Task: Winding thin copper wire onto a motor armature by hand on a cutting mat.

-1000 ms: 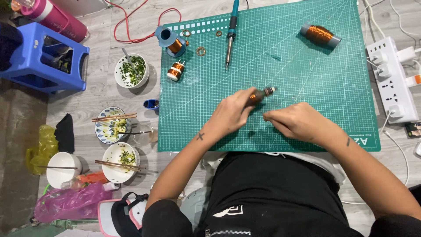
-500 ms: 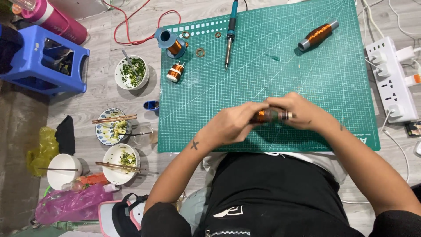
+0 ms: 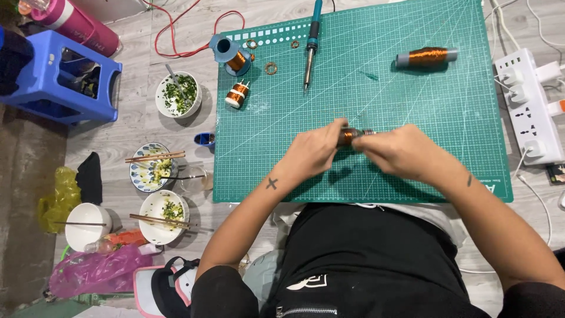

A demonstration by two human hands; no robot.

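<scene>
Over the middle of the green cutting mat [image 3: 412,100], my left hand [image 3: 312,152] and my right hand [image 3: 400,152] meet around a small spool of copper wire [image 3: 348,136]. The left hand grips the spool's left end. The fingers of my right hand close on its right end, where a short grey tip shows. Most of the spool is hidden between the two hands.
On the mat lie a soldering iron [image 3: 310,42], a larger copper spool [image 3: 426,56], two more spools [image 3: 238,94] and small wire rings [image 3: 271,68]. A power strip [image 3: 529,112] sits right. Left on the floor are bowls with chopsticks [image 3: 153,168], a blue stool [image 3: 56,79] and a pink bottle [image 3: 70,23].
My right hand came in from the right and closed on the spool's end. Both hands with the spool shifted slightly toward the mat's middle.
</scene>
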